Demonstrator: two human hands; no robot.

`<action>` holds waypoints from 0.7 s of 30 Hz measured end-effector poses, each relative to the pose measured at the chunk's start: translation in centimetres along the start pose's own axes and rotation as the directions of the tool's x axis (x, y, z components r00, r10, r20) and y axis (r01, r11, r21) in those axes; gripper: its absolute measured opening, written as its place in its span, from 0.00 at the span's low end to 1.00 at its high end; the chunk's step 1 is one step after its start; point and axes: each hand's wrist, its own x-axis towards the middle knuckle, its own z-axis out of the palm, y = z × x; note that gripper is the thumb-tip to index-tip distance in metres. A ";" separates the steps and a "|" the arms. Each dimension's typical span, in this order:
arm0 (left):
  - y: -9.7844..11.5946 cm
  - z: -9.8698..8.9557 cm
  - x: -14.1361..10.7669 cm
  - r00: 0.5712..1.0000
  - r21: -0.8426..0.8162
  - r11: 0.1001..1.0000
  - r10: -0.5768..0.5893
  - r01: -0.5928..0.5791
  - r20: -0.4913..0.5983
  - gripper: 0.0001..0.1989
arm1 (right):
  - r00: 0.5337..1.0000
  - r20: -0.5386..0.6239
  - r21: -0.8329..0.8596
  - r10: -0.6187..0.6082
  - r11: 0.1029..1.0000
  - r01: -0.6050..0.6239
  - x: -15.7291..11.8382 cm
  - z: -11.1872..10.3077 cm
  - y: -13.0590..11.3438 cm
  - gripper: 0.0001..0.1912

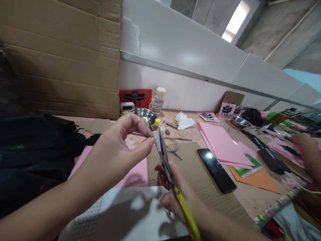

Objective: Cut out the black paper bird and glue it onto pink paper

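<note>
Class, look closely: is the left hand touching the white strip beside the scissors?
Touching. The head view shows the left hand pinching the white strip between thumb and fingertip, beside the scissors.

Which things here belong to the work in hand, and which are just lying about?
In use:
white strip, pinched in the left hand
scissors, held in the right hand

Apparently just lying about:
black phone
cream-topped flask
orange sheet

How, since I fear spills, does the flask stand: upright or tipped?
Upright: the flask stands with its cream lid at the top.
</note>
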 end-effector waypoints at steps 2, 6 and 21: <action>0.0 0.0 -0.1 1.000 -0.021 1.000 0.006 -0.006 0.011 0.10 | 1.000 0.000 0.013 -0.019 1.000 0.019 0.2 0.1 -0.4 0.33; 0.2 -0.1 -0.3 1.000 -0.039 0.999 0.017 -0.017 0.015 0.09 | 0.999 -0.007 0.027 -0.045 0.999 0.045 0.5 0.2 -1.1 0.33; 0.2 0.1 -0.3 0.997 -0.007 0.997 0.071 -0.072 -0.033 0.07 | 0.999 0.037 -0.044 -0.004 0.999 0.006 1.0 -0.1 -2.4 0.35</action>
